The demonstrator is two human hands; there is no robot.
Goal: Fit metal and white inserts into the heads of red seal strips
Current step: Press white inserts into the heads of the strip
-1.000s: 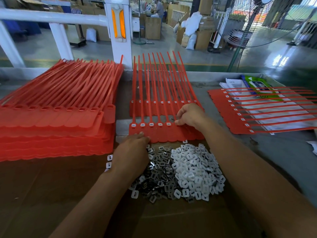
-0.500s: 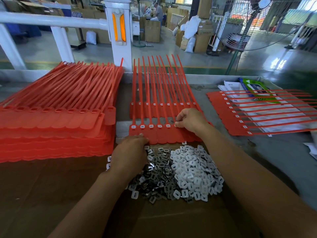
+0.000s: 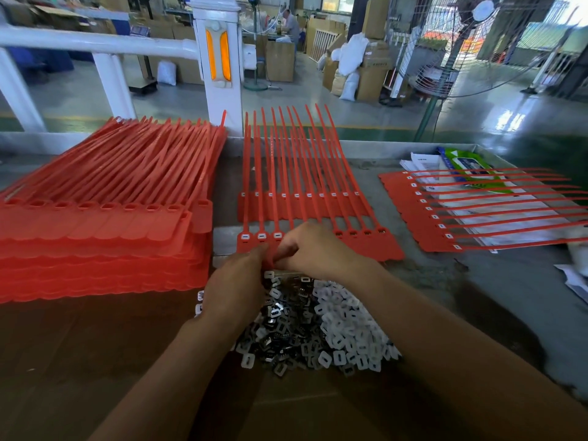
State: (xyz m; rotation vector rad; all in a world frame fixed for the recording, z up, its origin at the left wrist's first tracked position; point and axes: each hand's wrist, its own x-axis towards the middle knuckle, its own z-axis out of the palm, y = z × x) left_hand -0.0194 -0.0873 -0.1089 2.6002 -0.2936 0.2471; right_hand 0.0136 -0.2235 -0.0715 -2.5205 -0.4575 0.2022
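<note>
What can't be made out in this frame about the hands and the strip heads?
Head view: whether left hand or right hand pinches an insert; their knuckles hide the fingertips.
Head view: middle heads of the near seal strip sheet, covered by both hands.
Head view: left edge of the insert pile, under the left hand.

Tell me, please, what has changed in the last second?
The right hand moved left along the near strip sheet to meet the left hand at its near edge; whether anything passes between them is hidden. The left hand, insert pile and other red stacks stayed put.
</note>
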